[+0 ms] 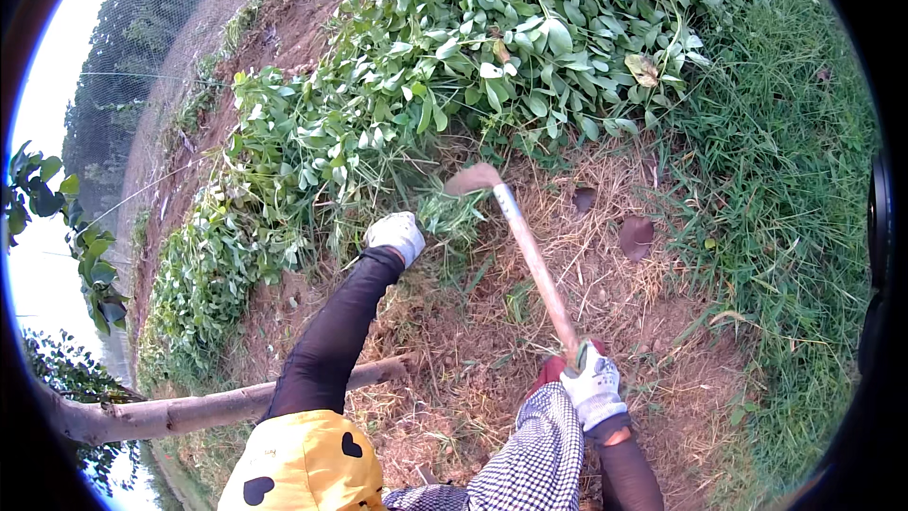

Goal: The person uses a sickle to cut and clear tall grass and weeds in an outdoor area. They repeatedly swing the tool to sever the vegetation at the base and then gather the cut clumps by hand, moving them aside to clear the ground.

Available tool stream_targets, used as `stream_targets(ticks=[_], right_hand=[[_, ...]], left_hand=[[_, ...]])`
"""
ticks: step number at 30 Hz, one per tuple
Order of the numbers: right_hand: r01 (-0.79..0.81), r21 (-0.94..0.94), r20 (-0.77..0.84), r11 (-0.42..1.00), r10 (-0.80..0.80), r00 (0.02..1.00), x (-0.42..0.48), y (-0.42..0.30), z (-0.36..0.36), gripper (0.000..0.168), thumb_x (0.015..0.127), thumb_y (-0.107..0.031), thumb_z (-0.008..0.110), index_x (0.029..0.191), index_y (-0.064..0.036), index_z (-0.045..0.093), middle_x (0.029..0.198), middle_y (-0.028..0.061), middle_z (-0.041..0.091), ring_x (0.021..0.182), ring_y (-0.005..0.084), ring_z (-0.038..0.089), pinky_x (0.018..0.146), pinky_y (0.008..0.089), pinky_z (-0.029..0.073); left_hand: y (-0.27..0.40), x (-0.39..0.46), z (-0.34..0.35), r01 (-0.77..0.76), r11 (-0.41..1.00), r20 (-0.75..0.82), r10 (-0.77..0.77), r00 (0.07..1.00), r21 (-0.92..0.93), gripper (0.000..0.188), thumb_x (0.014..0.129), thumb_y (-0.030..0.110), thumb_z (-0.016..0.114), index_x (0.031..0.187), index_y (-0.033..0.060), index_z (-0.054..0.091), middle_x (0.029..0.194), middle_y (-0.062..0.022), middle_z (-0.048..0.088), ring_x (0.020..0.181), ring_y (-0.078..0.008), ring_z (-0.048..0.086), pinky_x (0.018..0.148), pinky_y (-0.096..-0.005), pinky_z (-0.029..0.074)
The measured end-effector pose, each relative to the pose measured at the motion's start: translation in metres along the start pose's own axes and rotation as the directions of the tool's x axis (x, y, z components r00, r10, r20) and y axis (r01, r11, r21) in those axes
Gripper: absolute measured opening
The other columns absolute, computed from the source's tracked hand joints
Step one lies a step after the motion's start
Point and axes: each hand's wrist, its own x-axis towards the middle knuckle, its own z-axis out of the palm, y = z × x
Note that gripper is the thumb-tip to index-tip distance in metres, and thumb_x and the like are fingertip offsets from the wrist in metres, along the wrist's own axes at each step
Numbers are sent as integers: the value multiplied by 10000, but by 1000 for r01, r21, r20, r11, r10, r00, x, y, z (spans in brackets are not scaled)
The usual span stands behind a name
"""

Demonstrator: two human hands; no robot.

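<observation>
My right hand (593,385), in a white work glove, grips the lower end of a sickle's wooden handle. The sickle (537,260) reaches up and to the left, and its curved, brownish blade (472,179) lies over a tuft of green grass (454,211). My left hand (397,235), also gloved in white, is closed at the near side of that tuft, to the left of the blade. Its fingertips are hidden from above. Dark sleeves cover both forearms.
A thick bank of leafy green plants (525,50) lies ahead; tall grass (787,177) grows at right. A slim tree trunk (213,408) slants in from the left. Yellow fabric with black hearts (305,465) covers the bottom edge. Netting (191,35) stands at far left.
</observation>
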Motion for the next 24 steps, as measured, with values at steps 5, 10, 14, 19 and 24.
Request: stream_targets(ticks=[5,10,14,19,24], right_hand=[[-22,314,-60,949,43,997,-55,22,3,290,669,-222,651,824,-21,509,618,152,571,581,313,582,529,382,442],[64,249,-185,966,-18,983,-48,-5,-9,258,670,-189,647,792,-28,487,553,144,534,506,325,546,466,395,408],[50,255,-198,966,1,980,-51,0,-15,253,666,-164,637,806,-23,481,550,138,535,512,327,553,476,395,416],[8,204,-150,979,23,988,-39,7,-8,279,659,-187,647,818,-26,484,587,141,550,549,333,566,500,397,426],[69,217,-125,974,-43,991,13,-21,-4,311,661,-220,644,857,-34,491,692,152,570,633,329,555,570,405,432]], left_hand=[[68,-79,54,-59,998,113,63,992,-34,272,711,174,547,962,70,554,839,-136,638,815,-268,621,682,-399,468],[60,-75,43,-47,999,40,45,998,27,302,693,195,568,991,144,567,1071,-131,561,1007,-268,537,757,-391,428],[51,-65,44,-72,997,-167,77,983,31,629,614,504,659,1122,156,530,1299,-249,297,1197,-399,280,926,-443,313],[53,-41,73,175,930,40,-171,984,-324,698,707,330,613,1247,-19,341,1229,-296,370,1031,-347,519,863,-347,421],[44,-38,59,57,976,69,-43,997,-208,246,750,202,508,947,63,561,904,-175,613,879,-316,583,770,-387,447]])
